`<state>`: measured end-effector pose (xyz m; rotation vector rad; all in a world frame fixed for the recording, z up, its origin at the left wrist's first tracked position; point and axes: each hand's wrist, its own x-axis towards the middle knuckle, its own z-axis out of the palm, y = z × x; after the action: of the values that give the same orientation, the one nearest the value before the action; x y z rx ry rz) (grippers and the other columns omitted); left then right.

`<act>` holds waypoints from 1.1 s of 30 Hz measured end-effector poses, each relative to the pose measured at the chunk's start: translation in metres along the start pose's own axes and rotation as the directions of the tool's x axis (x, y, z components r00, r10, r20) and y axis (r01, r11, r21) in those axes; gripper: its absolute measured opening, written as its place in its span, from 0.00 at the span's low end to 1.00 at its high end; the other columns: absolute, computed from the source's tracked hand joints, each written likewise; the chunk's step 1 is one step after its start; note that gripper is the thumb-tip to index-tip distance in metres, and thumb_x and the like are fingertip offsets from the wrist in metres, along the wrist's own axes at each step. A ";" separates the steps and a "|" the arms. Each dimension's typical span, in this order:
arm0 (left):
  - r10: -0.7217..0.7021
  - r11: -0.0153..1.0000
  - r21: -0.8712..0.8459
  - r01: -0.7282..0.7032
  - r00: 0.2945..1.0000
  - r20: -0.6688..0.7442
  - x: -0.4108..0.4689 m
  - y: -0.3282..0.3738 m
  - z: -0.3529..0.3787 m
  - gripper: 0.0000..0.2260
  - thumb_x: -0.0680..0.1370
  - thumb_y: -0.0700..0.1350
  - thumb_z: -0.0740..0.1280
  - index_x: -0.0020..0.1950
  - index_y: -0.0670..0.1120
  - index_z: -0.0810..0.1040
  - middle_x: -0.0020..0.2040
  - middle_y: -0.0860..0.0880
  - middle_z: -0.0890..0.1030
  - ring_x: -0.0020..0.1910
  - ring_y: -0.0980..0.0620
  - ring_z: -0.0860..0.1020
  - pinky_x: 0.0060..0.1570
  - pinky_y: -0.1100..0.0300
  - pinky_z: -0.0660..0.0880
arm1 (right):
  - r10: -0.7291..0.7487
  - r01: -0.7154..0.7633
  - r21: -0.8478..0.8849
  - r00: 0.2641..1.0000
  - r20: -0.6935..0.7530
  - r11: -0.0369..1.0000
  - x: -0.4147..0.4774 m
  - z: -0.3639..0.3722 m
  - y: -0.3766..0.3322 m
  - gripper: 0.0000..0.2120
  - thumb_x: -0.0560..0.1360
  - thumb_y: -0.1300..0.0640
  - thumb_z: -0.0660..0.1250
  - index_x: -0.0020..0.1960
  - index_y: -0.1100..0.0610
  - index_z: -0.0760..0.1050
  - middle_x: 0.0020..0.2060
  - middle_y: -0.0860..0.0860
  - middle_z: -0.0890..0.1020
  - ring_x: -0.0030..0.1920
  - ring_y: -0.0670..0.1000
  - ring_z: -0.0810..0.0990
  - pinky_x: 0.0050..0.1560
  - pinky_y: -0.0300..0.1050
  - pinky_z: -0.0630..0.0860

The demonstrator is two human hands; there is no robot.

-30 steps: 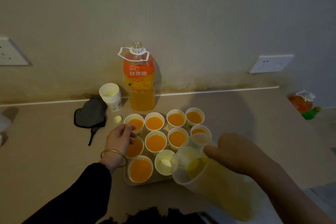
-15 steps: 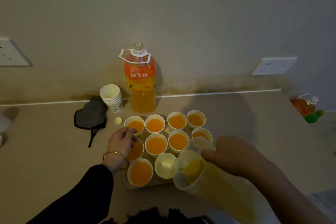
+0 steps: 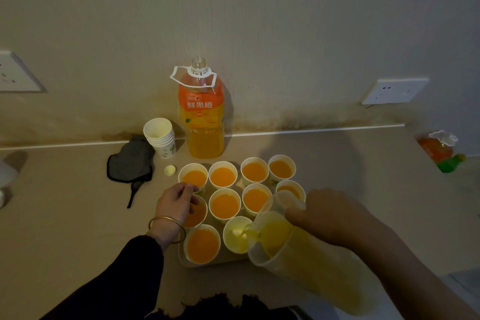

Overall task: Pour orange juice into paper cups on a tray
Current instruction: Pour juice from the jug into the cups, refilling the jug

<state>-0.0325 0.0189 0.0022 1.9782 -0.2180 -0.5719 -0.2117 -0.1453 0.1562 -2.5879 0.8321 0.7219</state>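
A beige tray (image 3: 228,262) on the counter carries several paper cups, most filled with orange juice (image 3: 224,204). My right hand (image 3: 330,215) grips a clear plastic pitcher (image 3: 293,254) of juice, tilted left over the tray's front right corner. A thin stream runs from its spout into the front middle cup (image 3: 235,238), which holds only a little pale juice. My left hand (image 3: 175,202), with a gold bangle on the wrist, lies on the tray's left side, its curled fingers on the rim of the middle-left cup (image 3: 198,217).
An open orange juice bottle (image 3: 202,117) stands by the wall behind the tray, its yellow cap (image 3: 170,170) on the counter. A stack of empty cups (image 3: 161,138) and a dark cloth (image 3: 131,161) lie back left. Another bottle (image 3: 439,149) lies far right. The counter edge runs front right.
The pitcher has tipped a little further and juice now streams into the front middle cup. My left hand has stayed where it was.
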 end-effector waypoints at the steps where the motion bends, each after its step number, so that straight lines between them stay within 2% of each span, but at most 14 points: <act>1: -0.001 1.000 -0.004 0.001 1.000 0.006 -0.001 0.000 0.000 0.12 0.82 0.45 0.56 0.44 0.48 0.78 0.35 0.46 0.78 0.32 0.50 0.73 0.36 0.59 0.70 | 0.000 0.000 0.001 1.000 -0.001 1.000 -0.001 -0.001 -0.001 0.19 0.78 0.46 0.58 0.31 0.50 0.60 0.29 0.47 0.66 0.29 0.43 0.63 0.31 0.38 0.59; 6: -0.004 1.000 0.003 0.004 1.000 0.023 -0.004 0.001 0.000 0.11 0.82 0.45 0.56 0.46 0.46 0.77 0.35 0.47 0.78 0.31 0.51 0.73 0.35 0.60 0.70 | -0.022 0.022 -0.007 1.000 0.002 1.000 -0.004 -0.005 -0.004 0.19 0.79 0.47 0.57 0.31 0.50 0.60 0.28 0.47 0.65 0.28 0.43 0.62 0.30 0.36 0.59; 9: -0.001 1.000 -0.003 0.001 1.000 0.026 -0.004 0.001 0.001 0.12 0.82 0.45 0.56 0.44 0.48 0.77 0.34 0.47 0.78 0.31 0.51 0.73 0.35 0.59 0.69 | -0.024 0.024 -0.004 1.000 -0.004 1.000 -0.004 -0.005 -0.004 0.19 0.79 0.48 0.58 0.31 0.50 0.60 0.28 0.47 0.65 0.27 0.43 0.62 0.30 0.36 0.59; 33: 0.000 1.000 -0.006 0.000 0.999 0.033 -0.005 -0.001 0.000 0.12 0.81 0.44 0.57 0.42 0.49 0.77 0.34 0.47 0.78 0.30 0.51 0.72 0.35 0.59 0.70 | 0.012 -0.012 0.003 1.000 -0.029 1.000 -0.003 -0.001 -0.002 0.20 0.78 0.44 0.59 0.31 0.51 0.60 0.28 0.47 0.65 0.28 0.43 0.62 0.30 0.37 0.59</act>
<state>-0.0372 0.0210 0.0027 1.9643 -0.2364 -0.6050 -0.2124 -0.1429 0.1594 -2.5995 0.8569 0.6875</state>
